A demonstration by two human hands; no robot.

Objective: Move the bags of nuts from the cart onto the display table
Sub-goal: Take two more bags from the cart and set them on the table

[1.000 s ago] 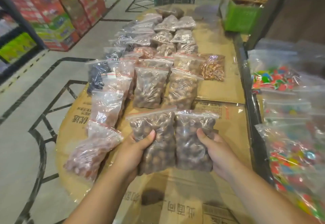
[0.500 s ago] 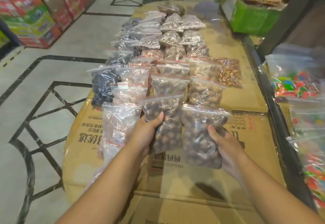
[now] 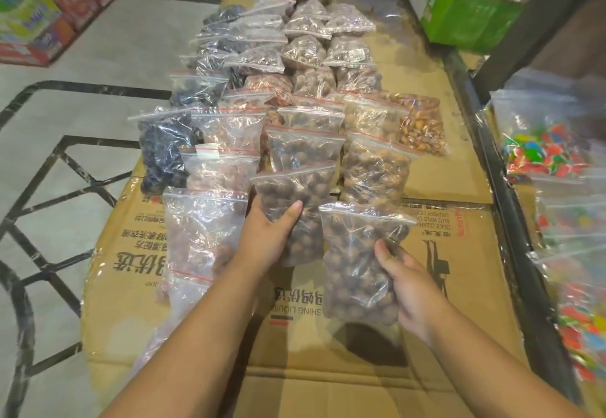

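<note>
Left hand (image 3: 267, 237) grips one nut bag (image 3: 295, 194) at the row's near end; right hand (image 3: 411, 286) grips another bag (image 3: 354, 263) over the cardboard surface (image 3: 459, 270). I judge both bags soft, lumpy and slippery, best held mid-body.

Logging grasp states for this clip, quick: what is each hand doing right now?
Left hand: grips a clear zip-seal plastic bag of round brown nuts.
Right hand: grips a second clear bag of brown nuts, beside the first.
</note>
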